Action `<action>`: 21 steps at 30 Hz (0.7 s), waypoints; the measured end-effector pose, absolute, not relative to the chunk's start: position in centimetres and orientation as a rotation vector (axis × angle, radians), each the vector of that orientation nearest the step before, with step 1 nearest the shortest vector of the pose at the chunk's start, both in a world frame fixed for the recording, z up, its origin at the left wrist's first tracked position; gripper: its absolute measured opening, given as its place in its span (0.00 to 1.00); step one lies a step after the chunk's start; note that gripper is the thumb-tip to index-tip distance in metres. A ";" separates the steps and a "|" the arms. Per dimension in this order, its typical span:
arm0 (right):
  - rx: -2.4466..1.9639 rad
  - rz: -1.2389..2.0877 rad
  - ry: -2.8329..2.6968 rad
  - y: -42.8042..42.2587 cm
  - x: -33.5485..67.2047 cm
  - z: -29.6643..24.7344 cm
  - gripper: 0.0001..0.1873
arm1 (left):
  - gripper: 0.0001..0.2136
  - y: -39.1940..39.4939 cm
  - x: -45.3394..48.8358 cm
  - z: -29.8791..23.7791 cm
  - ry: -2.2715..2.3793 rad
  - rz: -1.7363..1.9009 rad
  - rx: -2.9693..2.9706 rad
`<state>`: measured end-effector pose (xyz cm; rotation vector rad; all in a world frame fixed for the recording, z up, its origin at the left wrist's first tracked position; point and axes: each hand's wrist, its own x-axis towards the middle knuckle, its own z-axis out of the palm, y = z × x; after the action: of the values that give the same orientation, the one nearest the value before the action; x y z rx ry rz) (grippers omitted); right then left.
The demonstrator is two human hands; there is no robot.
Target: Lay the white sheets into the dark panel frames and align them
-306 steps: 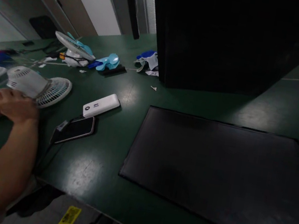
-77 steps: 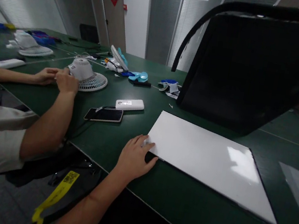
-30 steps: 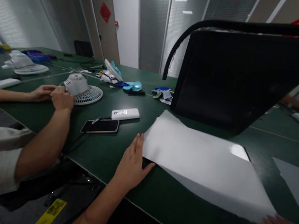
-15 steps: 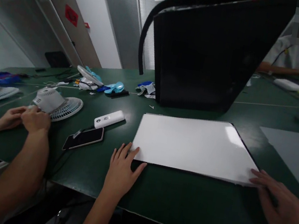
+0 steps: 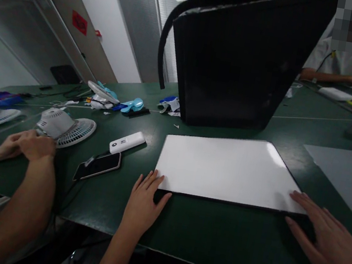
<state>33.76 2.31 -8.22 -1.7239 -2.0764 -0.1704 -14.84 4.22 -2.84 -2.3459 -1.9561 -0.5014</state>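
A white sheet [image 5: 224,167] lies flat over a dark panel on the green table [image 5: 211,241] in front of me. My left hand [image 5: 144,201] rests flat, fingers spread, with its fingertips at the sheet's near left corner. At the near right corner my right hand [image 5: 323,240] lies flat, fingers stretched out and touching the sheet's edge. Neither hand holds anything.
A big black bag [image 5: 239,57] stands behind the sheet. A phone [image 5: 98,166] and a white power bank [image 5: 127,142] lie to the left. A co-worker's hands [image 5: 28,145] are at a white fan [image 5: 66,122]. Another person sits at the far right. A grey sheet [image 5: 347,174] lies to the right.
The white sheet has been laid over the dark panel and has settled flat. My right hand came in to its right corner. My left hand stays at the left corner.
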 end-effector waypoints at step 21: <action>-1.729 -0.088 -1.982 2.2 33.5 -7.9 0.36 | 0.25 4.3 -14.7 -2.6 -1.935 -0.361 -2.344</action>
<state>33.48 2.23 -7.86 -1.7286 -1.9824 -0.0879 -14.75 4.32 -2.61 -2.3444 -1.9347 -0.3610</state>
